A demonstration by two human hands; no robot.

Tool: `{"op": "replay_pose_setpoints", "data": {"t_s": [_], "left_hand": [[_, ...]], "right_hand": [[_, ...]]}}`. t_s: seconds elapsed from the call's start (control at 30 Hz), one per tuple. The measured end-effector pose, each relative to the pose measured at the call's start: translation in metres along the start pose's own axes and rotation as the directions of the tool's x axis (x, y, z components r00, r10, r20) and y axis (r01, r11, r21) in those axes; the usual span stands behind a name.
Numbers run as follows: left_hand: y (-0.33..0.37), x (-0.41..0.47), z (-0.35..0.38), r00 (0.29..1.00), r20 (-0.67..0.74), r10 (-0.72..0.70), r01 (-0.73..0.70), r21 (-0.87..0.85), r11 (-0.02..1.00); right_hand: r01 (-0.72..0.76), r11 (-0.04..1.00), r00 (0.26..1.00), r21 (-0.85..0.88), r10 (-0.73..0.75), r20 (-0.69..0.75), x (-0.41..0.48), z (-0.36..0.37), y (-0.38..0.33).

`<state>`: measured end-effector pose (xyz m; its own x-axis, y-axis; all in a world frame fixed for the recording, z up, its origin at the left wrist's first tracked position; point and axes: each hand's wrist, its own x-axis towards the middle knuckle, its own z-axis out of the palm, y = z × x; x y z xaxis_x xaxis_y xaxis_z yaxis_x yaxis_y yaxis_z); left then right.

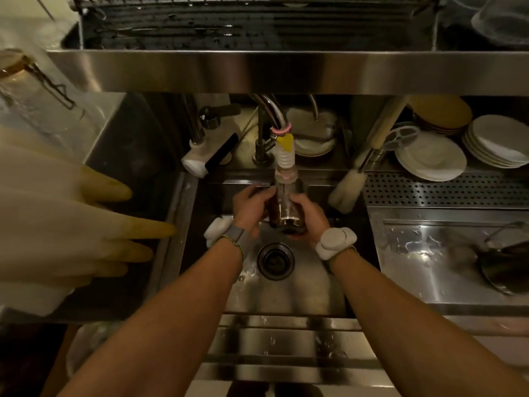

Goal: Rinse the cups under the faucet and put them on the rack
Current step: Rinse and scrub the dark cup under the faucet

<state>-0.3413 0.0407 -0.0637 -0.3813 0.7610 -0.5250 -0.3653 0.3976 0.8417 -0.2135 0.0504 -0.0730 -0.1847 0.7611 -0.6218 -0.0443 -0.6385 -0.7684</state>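
A pair of pale rubber gloves (71, 224), blurred and close to the lens, was seen hanging at the left edge. Over the steel sink (315, 285), a glass cup (287, 214) was held directly beneath the faucet nozzle (284, 159), its mouth turned up towards it. The rinse would probably be done best if the cup were kept centred under the water, turned so that every wall was reached, then emptied over the drain (275, 260) before being lifted to the rack (257, 27) above. The cup's left side was gripped by the left hand (249, 207), fingers curled round the glass. Its right side and base were cupped by the right hand (307, 216), likewise wrapped round it. A bottle brush (347, 190) was propped just right of the basin.
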Motion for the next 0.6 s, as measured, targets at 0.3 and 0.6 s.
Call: {"op": "replay_pose_setpoints", "data": {"t_s": [0.3,0.6], "left_hand": [[-0.001,-0.005,0.006,1.000,0.007,-0.027,0.028,-0.132,0.991],[-0.011,-0.006,0.010,0.957,0.186,-0.223,0.228,-0.007,0.974]], "right_hand": [[-0.055,0.996,0.998,0.073,0.055,0.009,0.004,-0.007,0.006],[-0.074,0.997,0.997,0.012,0.074,-0.021,0.016,0.003,0.005]]}}
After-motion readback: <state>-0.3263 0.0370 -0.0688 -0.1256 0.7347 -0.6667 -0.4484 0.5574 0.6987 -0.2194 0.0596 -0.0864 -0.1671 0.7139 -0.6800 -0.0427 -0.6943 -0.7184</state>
